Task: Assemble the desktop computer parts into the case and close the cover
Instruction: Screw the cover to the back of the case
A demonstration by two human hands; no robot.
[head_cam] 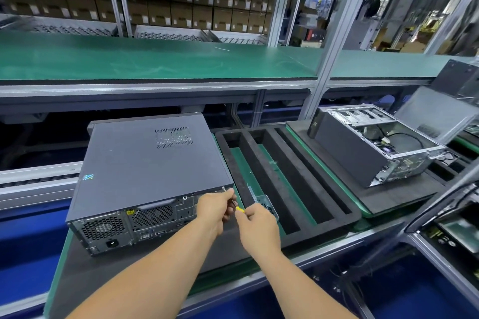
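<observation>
Black foam tray (261,184) holds a small metal bracket (267,204); both hands (216,206) (256,223) pinch a yellow-handled screwdriver (238,208) at the closed case (145,171).

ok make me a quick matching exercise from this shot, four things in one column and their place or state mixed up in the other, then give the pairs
Things
1. closed computer case
2. open computer case
3. black foam tray
4. yellow-handled screwdriver

Place or state
A. far right, cover off, cables showing
B. between the two cases, long slots
C. held by the left hand and right hand at a rear corner
D. left, cover on, rear fans facing the camera

Pairs: 1-D, 2-A, 3-B, 4-C
</observation>
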